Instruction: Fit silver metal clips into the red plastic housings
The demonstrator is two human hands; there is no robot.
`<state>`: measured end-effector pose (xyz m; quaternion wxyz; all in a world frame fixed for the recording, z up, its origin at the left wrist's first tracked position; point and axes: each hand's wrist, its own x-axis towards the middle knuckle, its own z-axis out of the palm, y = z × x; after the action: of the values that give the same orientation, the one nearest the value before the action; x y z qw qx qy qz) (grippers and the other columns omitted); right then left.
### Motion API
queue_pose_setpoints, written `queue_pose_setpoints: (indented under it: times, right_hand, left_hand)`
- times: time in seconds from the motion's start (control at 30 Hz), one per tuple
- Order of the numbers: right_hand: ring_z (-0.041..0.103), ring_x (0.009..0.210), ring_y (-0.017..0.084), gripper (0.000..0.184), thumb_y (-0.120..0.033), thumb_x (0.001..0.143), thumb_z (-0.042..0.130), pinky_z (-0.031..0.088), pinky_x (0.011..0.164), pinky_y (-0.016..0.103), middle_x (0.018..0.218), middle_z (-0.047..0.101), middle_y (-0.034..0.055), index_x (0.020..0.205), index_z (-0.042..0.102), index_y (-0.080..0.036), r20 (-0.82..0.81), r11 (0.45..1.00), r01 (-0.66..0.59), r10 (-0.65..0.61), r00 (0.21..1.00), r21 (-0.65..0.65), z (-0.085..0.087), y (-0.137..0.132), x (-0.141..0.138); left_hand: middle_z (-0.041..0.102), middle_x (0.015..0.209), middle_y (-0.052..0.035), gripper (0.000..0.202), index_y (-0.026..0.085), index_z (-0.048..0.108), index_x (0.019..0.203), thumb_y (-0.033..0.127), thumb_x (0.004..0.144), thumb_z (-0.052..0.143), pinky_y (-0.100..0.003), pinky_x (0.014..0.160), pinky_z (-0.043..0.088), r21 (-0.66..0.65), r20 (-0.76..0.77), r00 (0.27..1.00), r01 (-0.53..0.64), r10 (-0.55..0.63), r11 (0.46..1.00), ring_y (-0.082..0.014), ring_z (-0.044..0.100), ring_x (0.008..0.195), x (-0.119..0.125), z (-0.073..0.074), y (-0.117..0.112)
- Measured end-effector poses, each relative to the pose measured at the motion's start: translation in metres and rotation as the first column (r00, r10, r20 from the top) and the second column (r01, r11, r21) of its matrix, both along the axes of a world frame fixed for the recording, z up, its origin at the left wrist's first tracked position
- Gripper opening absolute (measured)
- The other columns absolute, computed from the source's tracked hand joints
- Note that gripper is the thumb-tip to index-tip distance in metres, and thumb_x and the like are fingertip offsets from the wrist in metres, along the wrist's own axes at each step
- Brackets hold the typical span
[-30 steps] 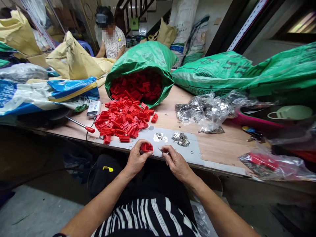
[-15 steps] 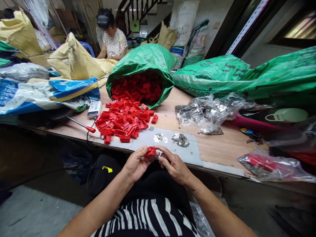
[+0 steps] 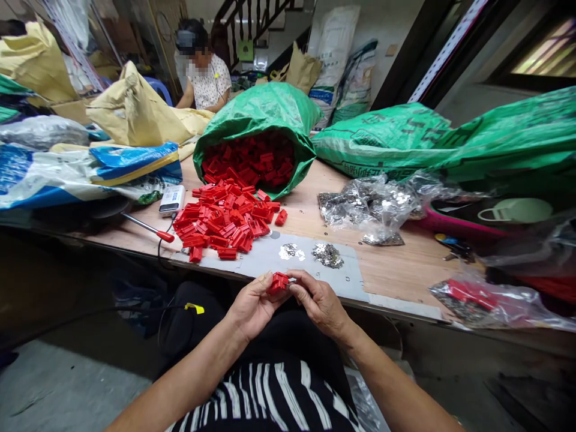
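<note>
Lowered slightly, the red plastic part [image 3: 279,283] lies crosswise, gripped in the fingers of the left hand [image 3: 251,307], with the right hand [image 3: 318,302] pinching its right end.

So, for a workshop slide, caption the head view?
Left hand and right hand hold a red plastic part over a grey board, near red parts spilling from a green sack.

The left hand [image 3: 252,307] and right hand [image 3: 318,303] hold a red plastic block [image 3: 279,283].
</note>
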<state>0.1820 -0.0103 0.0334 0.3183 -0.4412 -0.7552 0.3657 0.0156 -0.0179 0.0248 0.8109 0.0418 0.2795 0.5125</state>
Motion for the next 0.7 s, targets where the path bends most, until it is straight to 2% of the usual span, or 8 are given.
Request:
queue_pose_setpoints:
  times: [0.13, 0.2, 0.3, 0.43, 0.7]
  right_hand:
    - [0.049, 0.055, 0.012, 0.031, -0.038, 0.095, 0.040, 0.041, 0.056, 0.023, 0.062, 0.051, -0.0017, 0.100, 0.064, -0.019, -0.092, 0.995, 0.096, -0.096, 0.991, -0.007, -0.002, 0.000, -0.002]
    - [0.047, 0.054, 0.012, 0.031, -0.039, 0.096, 0.039, 0.040, 0.056, 0.023, 0.059, 0.047, -0.0033, 0.102, 0.061, -0.018, -0.118, 0.988, 0.150, -0.155, 0.981, -0.047, -0.001, -0.001, -0.005]
    - [0.048, 0.058, 0.012, 0.025, -0.038, 0.096, 0.039, 0.040, 0.059, 0.024, 0.062, 0.049, -0.0040, 0.103, 0.053, -0.020, -0.105, 0.973, 0.207, -0.218, 0.970, -0.103, 0.000, -0.005, -0.008]
    - [0.047, 0.058, 0.012, 0.024, -0.041, 0.095, 0.038, 0.038, 0.055, 0.023, 0.064, 0.050, -0.0033, 0.086, 0.047, -0.021, -0.091, 0.963, 0.199, -0.218, 0.972, -0.182, -0.004, -0.011, -0.012]
    - [0.042, 0.053, 0.010, 0.027, -0.045, 0.094, 0.039, 0.035, 0.049, 0.022, 0.063, 0.050, -0.0039, 0.083, 0.046, -0.021, -0.146, 0.945, 0.196, -0.239, 0.960, -0.261, -0.015, -0.014, -0.019]
  left_hand:
    - [0.073, 0.084, -0.0112, 0.013, 0.006, 0.067, 0.081, 0.016, 0.085, 0.060, -0.040, 0.097, 0.049, 0.007, 0.012, 1.000, 0.027, -0.027, 1.000, -0.0225, 0.071, 0.083, 0.002, -0.001, -0.001]
    - [0.073, 0.084, -0.0109, 0.011, 0.007, 0.067, 0.081, 0.017, 0.083, 0.063, -0.040, 0.098, 0.048, 0.011, 0.013, 1.000, 0.011, -0.011, 1.000, -0.0230, 0.071, 0.085, 0.002, -0.003, -0.001]
    - [0.074, 0.082, -0.0091, 0.010, 0.009, 0.067, 0.079, 0.019, 0.080, 0.067, -0.039, 0.096, 0.048, 0.042, -0.016, 0.999, -0.041, 0.042, 0.998, -0.0220, 0.070, 0.086, 0.002, -0.006, -0.001]
    - [0.073, 0.080, -0.0053, 0.014, 0.013, 0.064, 0.073, 0.022, 0.074, 0.074, -0.037, 0.096, 0.047, 0.117, -0.070, 0.993, -0.085, 0.093, 0.989, -0.0184, 0.069, 0.084, 0.004, -0.007, -0.002]
    - [0.070, 0.077, -0.0016, 0.022, 0.014, 0.058, 0.066, 0.023, 0.070, 0.078, -0.030, 0.088, 0.048, 0.169, -0.115, 0.984, -0.114, 0.135, 0.979, -0.0131, 0.066, 0.079, 0.008, -0.009, -0.003]
